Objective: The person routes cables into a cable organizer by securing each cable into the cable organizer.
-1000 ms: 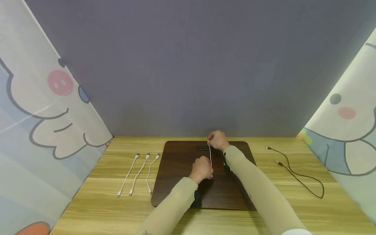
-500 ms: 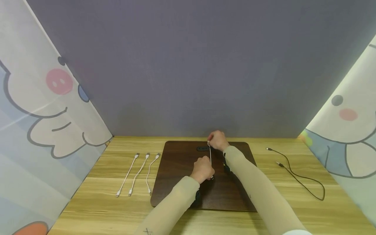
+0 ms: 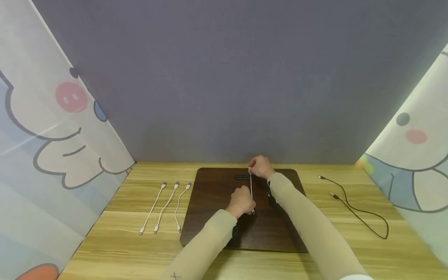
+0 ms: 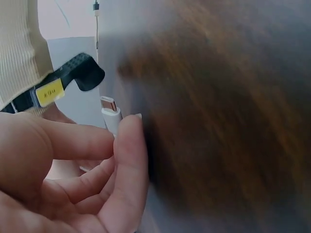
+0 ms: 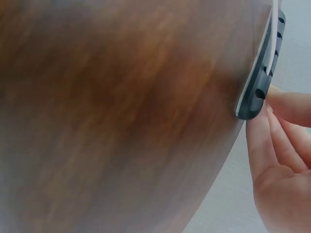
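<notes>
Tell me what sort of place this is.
Most likely a staged desk booth, not a lived-in room: a wooden table closed in by a plain grey backdrop and cartoon-print curtains. Short white cables lie in a neat row beside a dark brown mat.

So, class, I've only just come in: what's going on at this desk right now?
A person is holding a short white cable stretched over a dark brown mat. The left hand pinches its near plug, and the right hand holds the far end at a small dark cable holder near the mat's far edge. Three more white cables lie side by side on the wooden table to the left, and a black cable lies to the right.
</notes>
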Demonstrator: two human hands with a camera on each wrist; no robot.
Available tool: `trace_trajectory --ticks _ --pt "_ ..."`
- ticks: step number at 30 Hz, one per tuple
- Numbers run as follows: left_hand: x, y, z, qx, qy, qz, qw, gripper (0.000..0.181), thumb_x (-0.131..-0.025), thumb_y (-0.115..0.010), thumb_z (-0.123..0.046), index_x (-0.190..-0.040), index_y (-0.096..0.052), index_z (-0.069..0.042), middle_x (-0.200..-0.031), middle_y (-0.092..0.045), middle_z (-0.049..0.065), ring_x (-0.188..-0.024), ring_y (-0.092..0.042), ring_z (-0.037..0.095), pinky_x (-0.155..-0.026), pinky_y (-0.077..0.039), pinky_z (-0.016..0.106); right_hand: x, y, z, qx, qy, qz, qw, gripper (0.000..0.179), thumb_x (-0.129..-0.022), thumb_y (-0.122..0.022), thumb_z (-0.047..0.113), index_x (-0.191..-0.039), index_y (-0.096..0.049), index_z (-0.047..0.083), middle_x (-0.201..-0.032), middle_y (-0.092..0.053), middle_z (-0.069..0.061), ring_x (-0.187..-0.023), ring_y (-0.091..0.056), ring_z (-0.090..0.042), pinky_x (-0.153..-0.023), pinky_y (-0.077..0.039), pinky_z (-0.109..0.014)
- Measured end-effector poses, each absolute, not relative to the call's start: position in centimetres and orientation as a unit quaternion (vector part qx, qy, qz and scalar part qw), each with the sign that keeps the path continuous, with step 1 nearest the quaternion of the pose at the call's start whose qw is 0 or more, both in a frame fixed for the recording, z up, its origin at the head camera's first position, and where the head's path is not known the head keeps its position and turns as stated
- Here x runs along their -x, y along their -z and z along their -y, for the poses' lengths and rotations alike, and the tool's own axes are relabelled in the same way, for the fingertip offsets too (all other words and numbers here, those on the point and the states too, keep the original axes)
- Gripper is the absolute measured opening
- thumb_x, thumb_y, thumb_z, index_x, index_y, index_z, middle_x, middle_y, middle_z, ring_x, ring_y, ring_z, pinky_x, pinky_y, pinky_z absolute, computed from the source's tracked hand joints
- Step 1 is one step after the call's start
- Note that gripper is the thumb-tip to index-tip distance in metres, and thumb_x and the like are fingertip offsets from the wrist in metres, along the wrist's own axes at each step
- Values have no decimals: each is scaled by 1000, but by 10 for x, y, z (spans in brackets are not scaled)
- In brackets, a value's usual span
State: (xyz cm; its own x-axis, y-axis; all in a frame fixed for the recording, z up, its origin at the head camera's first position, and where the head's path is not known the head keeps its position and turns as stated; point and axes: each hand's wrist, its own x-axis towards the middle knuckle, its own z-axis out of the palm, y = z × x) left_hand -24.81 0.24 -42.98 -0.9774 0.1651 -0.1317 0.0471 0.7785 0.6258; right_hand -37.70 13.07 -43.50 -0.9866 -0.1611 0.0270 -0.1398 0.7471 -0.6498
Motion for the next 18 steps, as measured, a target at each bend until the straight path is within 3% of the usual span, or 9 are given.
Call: trace_trajectory --ticks 5,9,16,18 --pt "246 427 -1 -46 -341 -933 104 26 -88 -66 2 -62 -63 -4 -48 -60 2 -43 -63 11 -86 -58 42 377 435 -134 87 341 -936 21 11 -87 -76 4 -97 -72 1 -101 -69 -14 -98 -61 -35 -85 -53 -45" --pt "243 428 -1 -55 -328 -939 92 33 -87 -68 0 -55 -62 -7 -43 -57 -2 -40 -61 9 -93 -56 44 376 435 -136 103 324 -940 19 12 -88 -76 6 -98 -73 0 -104 -70 -15 -103 -62 -37 -88 -53 -47" --pt "238 431 0 -57 -363 -925 94 36 -88 -72 -2 -54 -61 -6 -42 -56 0 -38 -60 10 -62 -60 31 371 432 -132 111 299 -947 43 14 -93 -73 9 -103 -75 0 -112 -70 -17 -110 -62 -38 -92 -53 -48" --pt "237 432 1 -66 -358 -927 90 37 -88 -71 -2 -53 -61 -6 -42 -55 0 -37 -59 10 -63 -60 31 370 431 -131 119 282 -951 48 15 -94 -71 10 -105 -75 0 -113 -70 -18 -112 -61 -39 -92 -53 -48"
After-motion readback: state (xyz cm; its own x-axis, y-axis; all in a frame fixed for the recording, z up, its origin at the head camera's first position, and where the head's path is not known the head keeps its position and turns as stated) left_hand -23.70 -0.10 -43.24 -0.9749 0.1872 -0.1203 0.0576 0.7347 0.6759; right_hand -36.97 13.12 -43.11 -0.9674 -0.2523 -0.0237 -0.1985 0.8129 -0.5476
